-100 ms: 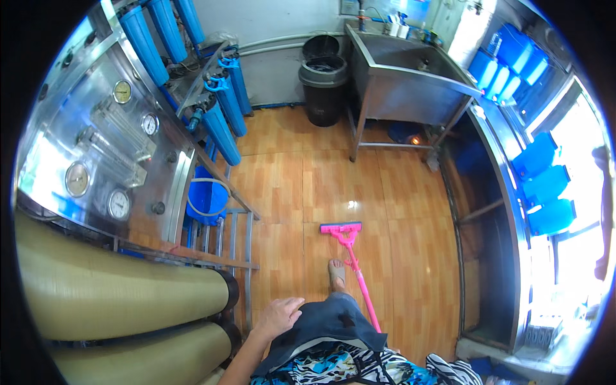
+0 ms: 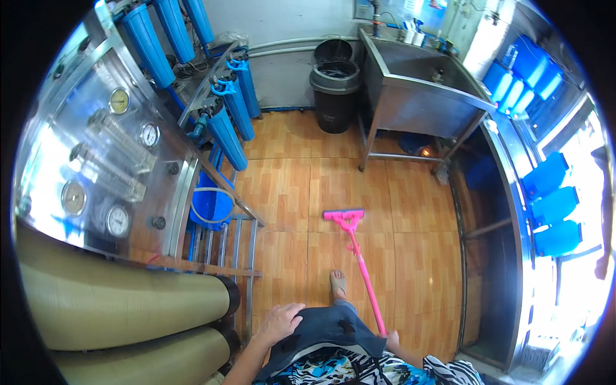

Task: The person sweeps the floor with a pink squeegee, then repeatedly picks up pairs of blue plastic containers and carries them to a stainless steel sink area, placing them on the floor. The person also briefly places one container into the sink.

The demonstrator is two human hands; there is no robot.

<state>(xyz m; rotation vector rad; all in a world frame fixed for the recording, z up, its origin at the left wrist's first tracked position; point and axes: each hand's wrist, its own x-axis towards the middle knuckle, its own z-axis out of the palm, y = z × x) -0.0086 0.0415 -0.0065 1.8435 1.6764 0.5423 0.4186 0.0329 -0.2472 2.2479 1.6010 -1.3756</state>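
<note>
A pink sponge mop slants across the wood-patterned floor, its wide head lying flat ahead of me. My right hand, partly hidden by my clothing, is closed around the upper handle. To the left, my left hand hovers by the dark apron with its fingers loosely stretched and nothing in them. Whether it touches the apron I cannot tell. A sandalled foot is on the floor left of the handle.
Tan cylindrical tanks, a gauge panel and a metal rack line the left. A blue bucket stands there. At the back are a dark bin and steel sink; a steel counter runs along the right.
The mop head has slid forward over the floor, away from me. My right hand has come into view on the handle. My left hand stays nearly where it was.
</note>
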